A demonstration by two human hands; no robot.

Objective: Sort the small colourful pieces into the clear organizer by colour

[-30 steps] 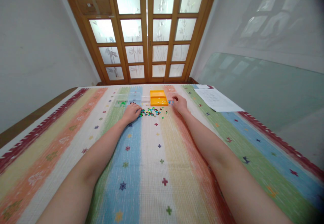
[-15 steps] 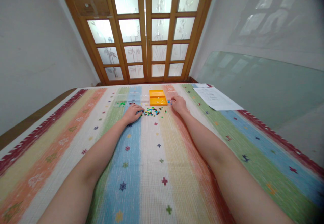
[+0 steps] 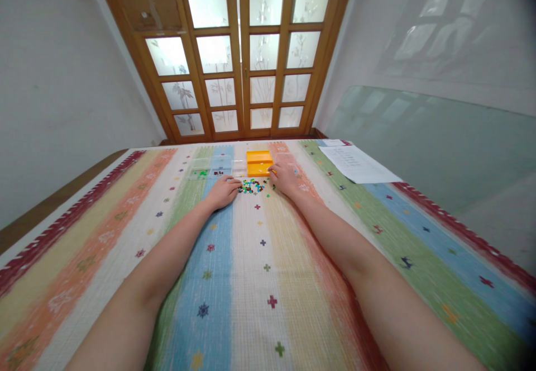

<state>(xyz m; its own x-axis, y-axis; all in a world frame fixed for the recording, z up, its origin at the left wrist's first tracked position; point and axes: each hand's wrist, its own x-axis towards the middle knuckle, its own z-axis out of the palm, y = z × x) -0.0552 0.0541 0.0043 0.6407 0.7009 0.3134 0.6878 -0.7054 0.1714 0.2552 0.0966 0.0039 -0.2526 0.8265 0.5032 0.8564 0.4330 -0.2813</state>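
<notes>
A heap of tiny coloured pieces lies on the striped cloth far in front of me. My left hand rests at the heap's left edge, fingers curled down onto the pieces. On the heap's right side is my right hand, fingers bent near the front corner of the orange tray. What either hand holds is too small to make out. Left of the orange tray stands a row of clear compartments with green and dark pieces inside.
A striped cloth with small cross patterns covers the table. A printed white sheet lies at the far right. Wooden doors with frosted glass stand behind the table, and a glass pane leans on the right wall.
My right hand has moved left from beyond the orange tray's right side to the heap's right edge. My left hand stays at the heap's left edge.
</notes>
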